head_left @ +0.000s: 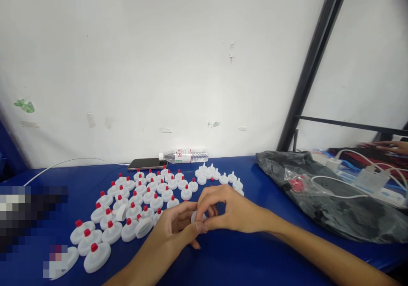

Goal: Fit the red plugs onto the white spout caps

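Near the middle of the table, my left hand [175,226] is closed around a white plastic nozzle cap [194,217], most of it hidden by fingers. My right hand [227,209] meets it from the other side, thumb and index finger pinched on the same cap. Whether a small red tip sits between those fingers is hidden. To the left spread many white nozzle caps with red tips [97,258], mostly upright, a few tilted. Beyond my right hand stands a smaller group of white caps with bare nozzles [223,178]. Small red pieces [213,179] lie beside them.
A phone [147,163] with a white cable and a water bottle [188,156] lie against the wall. At right, a dark plastic bag [318,205] lies beside a power strip [382,192] with chargers. Another person's hand [393,146] shows at the far right.
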`<state>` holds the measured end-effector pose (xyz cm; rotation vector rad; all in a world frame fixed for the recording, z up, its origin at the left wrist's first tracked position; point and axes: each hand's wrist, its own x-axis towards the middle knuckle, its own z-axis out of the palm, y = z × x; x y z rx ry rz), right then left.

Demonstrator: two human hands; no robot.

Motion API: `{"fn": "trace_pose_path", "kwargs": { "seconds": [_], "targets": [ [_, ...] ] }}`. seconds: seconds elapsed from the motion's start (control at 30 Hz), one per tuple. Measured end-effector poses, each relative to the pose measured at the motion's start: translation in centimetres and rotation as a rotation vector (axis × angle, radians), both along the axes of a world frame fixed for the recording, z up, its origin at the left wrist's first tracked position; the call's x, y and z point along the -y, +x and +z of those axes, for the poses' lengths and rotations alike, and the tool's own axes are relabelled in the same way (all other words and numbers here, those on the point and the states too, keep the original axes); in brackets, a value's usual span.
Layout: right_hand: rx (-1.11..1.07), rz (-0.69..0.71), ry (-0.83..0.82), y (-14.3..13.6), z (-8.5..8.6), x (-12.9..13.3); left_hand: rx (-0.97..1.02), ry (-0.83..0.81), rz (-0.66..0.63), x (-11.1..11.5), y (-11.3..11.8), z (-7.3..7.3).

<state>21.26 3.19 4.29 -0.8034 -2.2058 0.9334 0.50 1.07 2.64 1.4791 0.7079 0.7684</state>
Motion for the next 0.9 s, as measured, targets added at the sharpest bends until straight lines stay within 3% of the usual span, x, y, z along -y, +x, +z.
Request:
{"fn": "trace_pose_path", "kwargs": {
  "seconds": [0.47,0.8,0.9],
  "targets": [
    [-0.026,0.074,0.015,0.0,-0.9,-0.1,-0.064,-0.074,-0.004,-1.2,0.1,-0.8],
    [-0.010,0.079,-0.020,-0.1,-0.7,0.3,-0.042,-0.077,-0.101,-1.1,0.0,-0.9],
    [0.004,0.048,0.002,-0.1,-0.4,0.3,-0.034,-0.102,-0.067,-1.0,0.1,-1.0]
  ]
}}
